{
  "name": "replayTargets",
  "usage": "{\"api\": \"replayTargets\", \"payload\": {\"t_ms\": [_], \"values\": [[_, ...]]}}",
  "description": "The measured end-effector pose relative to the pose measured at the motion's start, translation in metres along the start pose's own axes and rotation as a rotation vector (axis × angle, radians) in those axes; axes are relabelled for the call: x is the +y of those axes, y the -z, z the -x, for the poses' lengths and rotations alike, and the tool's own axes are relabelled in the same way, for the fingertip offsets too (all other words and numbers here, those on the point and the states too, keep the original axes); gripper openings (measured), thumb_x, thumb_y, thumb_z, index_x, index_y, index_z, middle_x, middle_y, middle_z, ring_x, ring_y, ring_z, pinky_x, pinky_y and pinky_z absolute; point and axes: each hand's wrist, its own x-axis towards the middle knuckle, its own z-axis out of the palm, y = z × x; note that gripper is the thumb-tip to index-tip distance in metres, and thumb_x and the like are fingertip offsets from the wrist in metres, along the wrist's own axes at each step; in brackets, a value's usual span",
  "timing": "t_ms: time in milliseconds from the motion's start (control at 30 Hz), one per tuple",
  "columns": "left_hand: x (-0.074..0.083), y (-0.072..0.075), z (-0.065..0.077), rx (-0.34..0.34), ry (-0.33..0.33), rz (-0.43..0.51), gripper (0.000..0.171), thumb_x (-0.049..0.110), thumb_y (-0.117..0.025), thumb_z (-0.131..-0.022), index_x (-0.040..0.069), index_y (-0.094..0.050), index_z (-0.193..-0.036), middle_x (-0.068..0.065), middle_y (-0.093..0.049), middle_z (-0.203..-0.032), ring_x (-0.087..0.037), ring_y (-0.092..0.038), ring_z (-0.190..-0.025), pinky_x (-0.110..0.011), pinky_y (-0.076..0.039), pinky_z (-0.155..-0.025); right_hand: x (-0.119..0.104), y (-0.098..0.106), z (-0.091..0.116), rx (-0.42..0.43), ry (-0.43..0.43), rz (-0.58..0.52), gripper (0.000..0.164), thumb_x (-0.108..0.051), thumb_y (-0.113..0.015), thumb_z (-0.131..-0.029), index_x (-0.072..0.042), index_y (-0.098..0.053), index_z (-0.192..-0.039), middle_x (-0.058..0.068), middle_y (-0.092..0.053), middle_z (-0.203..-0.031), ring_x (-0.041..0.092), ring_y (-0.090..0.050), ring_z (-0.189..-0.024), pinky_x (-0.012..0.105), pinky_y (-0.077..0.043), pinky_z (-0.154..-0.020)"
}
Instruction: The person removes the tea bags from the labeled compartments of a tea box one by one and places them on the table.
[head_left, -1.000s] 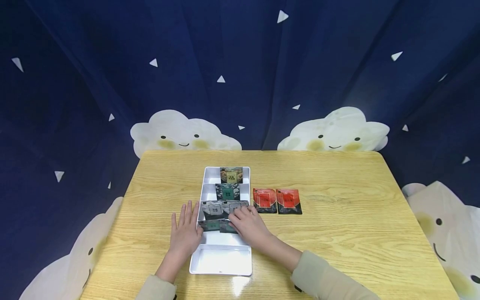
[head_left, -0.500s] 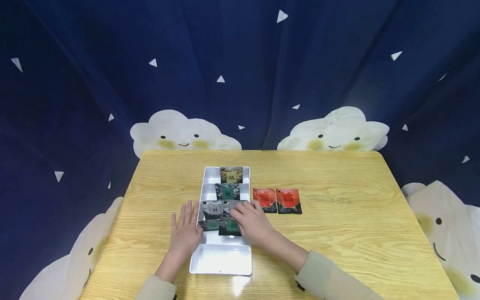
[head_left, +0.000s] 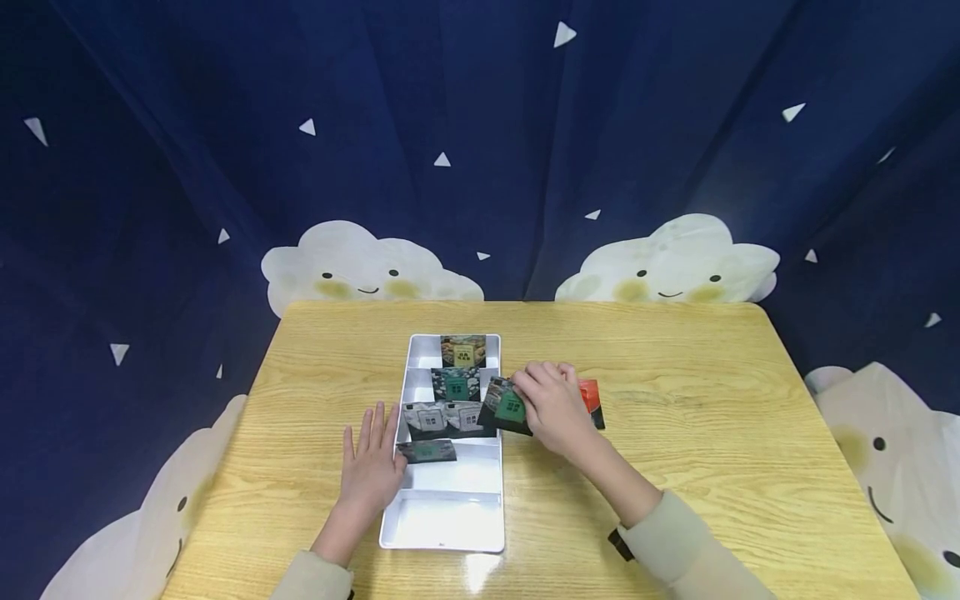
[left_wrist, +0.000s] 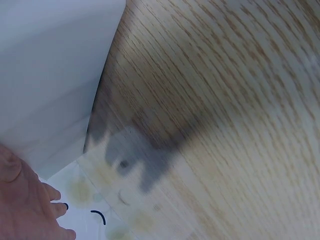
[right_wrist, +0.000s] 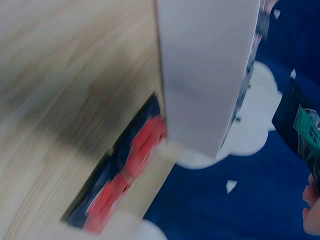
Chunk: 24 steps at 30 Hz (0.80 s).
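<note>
My right hand [head_left: 552, 408] pinches a dark packet with a green label [head_left: 510, 407], holding it just past the right rim of a white divided tray [head_left: 442, 521]. In the right wrist view the same green-labelled packet [right_wrist: 306, 125] shows at the right edge with fingertips below it. My left hand [head_left: 369, 462] lies with straight fingers along the tray's left side, its thumb at the rim. Close to that thumb, another green-labelled packet [head_left: 427, 451] leans in a compartment. Two grey packets [head_left: 427, 418] stand side by side behind it.
Farther back in the tray are a dark packet with a green label [head_left: 456, 385] and a brown packet with a yellow label [head_left: 463, 352]. Two red and black packets [right_wrist: 142, 145] lie on the wooden table [head_left: 675, 467] right of the tray, partly hidden by my right hand in the head view.
My right hand has lifted one green-labelled packet out of the tray's compartment and carried it right, over the tray's edge toward the red packets. The left hand has not moved.
</note>
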Motion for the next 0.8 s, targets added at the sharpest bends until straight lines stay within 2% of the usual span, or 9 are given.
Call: {"api": "replayTargets", "payload": {"t_ms": [267,533,800], "values": [[0.000,-0.001,-0.001,-0.004,0.004,-0.011,0.065,0.021,-0.041,-0.088,0.007,-0.016,-0.147,-0.018,-0.009,-0.152,-0.035,-0.006,-0.139,-0.056,0.000,-0.109,0.048,0.006,0.014,0.003,-0.089,0.026,0.008,-0.014,-0.050,-0.089,-0.014,-0.058,-0.088,-0.001,-0.051,-0.079,0.019,-0.043,-0.074,0.044,-0.030,-0.079],[-0.001,-0.003,-0.001,-0.002,0.003,-0.013,0.065,0.021,-0.041,-0.088,0.007,-0.016,-0.147,-0.018,-0.010,-0.152,-0.035,-0.006,-0.138,-0.055,0.001,-0.109,0.099,0.010,0.040,-0.097,-0.228,0.050,0.008,-0.014,-0.050,-0.091,-0.013,-0.057,-0.090,0.002,-0.054,-0.081,0.023,-0.046,-0.079,0.049,-0.029,-0.083],[-0.002,-0.003,-0.001,-0.003,0.006,-0.015,0.066,0.022,-0.041,-0.088,0.008,-0.016,-0.147,-0.017,-0.009,-0.152,-0.035,-0.006,-0.139,-0.055,0.001,-0.109,0.145,0.008,0.065,-0.132,-0.310,0.088,0.006,-0.013,-0.051,-0.090,-0.012,-0.056,-0.088,0.004,-0.054,-0.078,0.027,-0.048,-0.078,0.050,-0.029,-0.083]]}}
